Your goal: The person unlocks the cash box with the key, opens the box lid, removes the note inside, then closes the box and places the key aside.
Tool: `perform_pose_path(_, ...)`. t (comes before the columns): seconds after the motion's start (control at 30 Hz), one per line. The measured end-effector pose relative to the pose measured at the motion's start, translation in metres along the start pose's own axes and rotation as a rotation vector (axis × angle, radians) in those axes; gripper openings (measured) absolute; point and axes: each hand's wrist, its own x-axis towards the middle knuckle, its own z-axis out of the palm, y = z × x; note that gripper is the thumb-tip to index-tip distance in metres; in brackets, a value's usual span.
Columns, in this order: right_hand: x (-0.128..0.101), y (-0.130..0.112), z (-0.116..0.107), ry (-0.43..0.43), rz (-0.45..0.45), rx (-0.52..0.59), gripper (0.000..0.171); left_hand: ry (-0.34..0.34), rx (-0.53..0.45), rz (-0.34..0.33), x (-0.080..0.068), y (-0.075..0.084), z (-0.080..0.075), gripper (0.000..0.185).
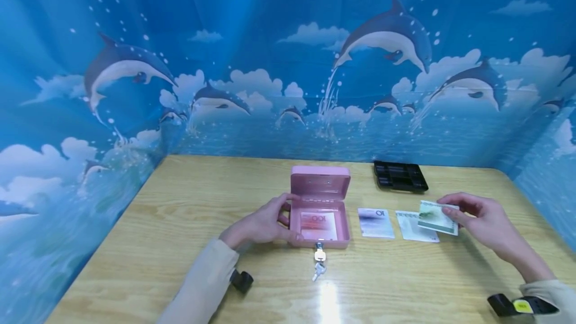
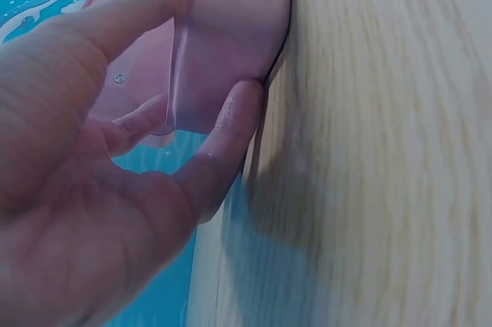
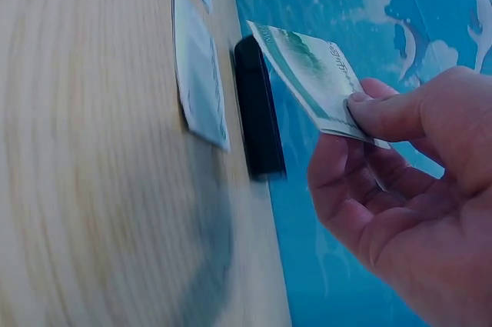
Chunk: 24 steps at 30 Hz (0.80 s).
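A pink cash box [image 1: 344,224] stands on the table with its lid [image 1: 320,187] raised. A red banknote [image 1: 318,226] marked 100 lies inside it. My left hand [image 1: 269,221] holds the left side of the box, thumb at the front corner and fingers towards the back; the left wrist view shows one fingertip [image 2: 247,92] low on its wall. My right hand [image 1: 488,219] pinches a green banknote [image 3: 307,73] between thumb and fingers. This note is held over a pale green banknote [image 1: 411,229] on the table, overlapping it in the head view.
Left of the pale green note lies a bluish-purple banknote [image 1: 376,223] marked 10. A black compartment tray [image 1: 400,176] sits near the table's back edge. Keys [image 1: 319,264] hang at the box's front lock. A dolphin-printed curtain [image 1: 270,64] rises behind the wooden table [image 1: 202,189].
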Motion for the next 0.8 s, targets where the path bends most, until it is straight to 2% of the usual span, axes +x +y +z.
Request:
perform_pose_path(0.13, 0.002, 0.012, -0.004, -0.018, 0.05, -0.007, 0.033, 0.008, 0.022, 0.013, -0.001, 0.0, 0.0, 0.098)
perform_pose_path(0.27, 0.003, 0.024, -0.009, -0.049, 0.088, 0.041, 0.036, 0.014, 0.052, 0.039, -0.002, 0.001, -0.001, 0.096)
perform_pose_path(0.47, 0.001, 0.038, -0.016, -0.078, 0.086, 0.059, 0.033, 0.017, 0.082, 0.055, -0.001, 0.003, -0.001, 0.097)
perform_pose_path(0.67, 0.002, 0.046, -0.019, -0.083, 0.05, -0.047, 0.028, 0.028, 0.092, 0.054, -0.003, 0.004, 0.0, 0.097)
perform_pose_path(0.8, 0.006, 0.047, -0.021, -0.099, 0.015, -0.183, 0.022, 0.039, 0.131, 0.052, -0.004, 0.004, 0.0, 0.096)
